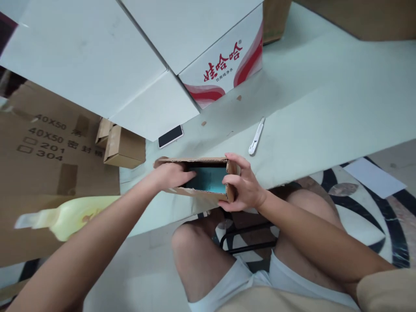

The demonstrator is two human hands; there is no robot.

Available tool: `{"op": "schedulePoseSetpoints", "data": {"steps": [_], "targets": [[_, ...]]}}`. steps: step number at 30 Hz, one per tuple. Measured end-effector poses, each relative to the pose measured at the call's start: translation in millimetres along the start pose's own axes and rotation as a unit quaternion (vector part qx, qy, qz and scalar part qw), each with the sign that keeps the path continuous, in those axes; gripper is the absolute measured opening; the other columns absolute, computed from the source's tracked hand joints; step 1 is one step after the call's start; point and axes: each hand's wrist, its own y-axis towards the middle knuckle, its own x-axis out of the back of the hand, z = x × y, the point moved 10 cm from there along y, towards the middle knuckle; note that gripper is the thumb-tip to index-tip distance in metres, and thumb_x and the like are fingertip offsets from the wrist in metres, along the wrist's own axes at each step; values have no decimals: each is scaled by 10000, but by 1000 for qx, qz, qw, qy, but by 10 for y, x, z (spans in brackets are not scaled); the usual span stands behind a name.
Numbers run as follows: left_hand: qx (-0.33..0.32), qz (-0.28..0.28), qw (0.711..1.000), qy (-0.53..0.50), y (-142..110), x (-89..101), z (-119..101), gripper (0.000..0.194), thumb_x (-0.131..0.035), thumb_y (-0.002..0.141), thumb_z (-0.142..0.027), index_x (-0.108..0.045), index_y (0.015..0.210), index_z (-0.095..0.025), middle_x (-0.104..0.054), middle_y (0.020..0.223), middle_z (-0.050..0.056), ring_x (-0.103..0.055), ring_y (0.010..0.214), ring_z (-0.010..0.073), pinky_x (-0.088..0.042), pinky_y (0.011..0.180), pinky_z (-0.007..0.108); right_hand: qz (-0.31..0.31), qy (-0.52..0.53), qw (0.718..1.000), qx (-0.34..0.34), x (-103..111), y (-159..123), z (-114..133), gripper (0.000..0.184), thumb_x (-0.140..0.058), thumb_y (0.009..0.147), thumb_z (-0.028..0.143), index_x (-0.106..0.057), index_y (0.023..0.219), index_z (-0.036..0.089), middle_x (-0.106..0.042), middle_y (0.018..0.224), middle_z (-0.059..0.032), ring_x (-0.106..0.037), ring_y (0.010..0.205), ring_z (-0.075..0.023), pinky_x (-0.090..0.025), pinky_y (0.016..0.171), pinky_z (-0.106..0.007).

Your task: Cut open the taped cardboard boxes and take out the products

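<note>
A small open cardboard box is held at the table's near edge, its opening facing me. Inside it shows a blue-green surface. My right hand grips the box's right end, fingers spread over its edge and side. At the left end, my left hand is closed over the rim with its fingertips dipping into the opening; part of its fingers is hidden. Beyond the box on the table lie a white utility knife and a phone with a dark screen.
Large white cartons with red print stand at the back. On the left are a big brown carton, a small brown box and a yellowish bottle. A white sheet appears beyond the table edge at right.
</note>
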Motion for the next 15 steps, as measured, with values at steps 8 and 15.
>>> {"op": "schedulePoseSetpoints", "data": {"steps": [8,15], "targets": [[50,232,962,135,-193,-437,-180,286,-667,792,-481,-782,887,-236,-778,852,61,-681,735,247,-492,613,314,-4,5,1000,-16,-68,-38,-78,517,-739,660,432,-524,1114,308,-323,1484,-88,-463,1359,-360,-507,1051,-577],[220,223,949,31,-429,-94,-170,399,-771,674,-465,-720,953,-185,-658,766,18,-589,668,167,-460,557,261,-30,-27,999,7,-4,-6,-33,521,-705,709,461,-484,1145,280,-326,1457,-117,-483,1322,-348,-538,1012,-573]]}}
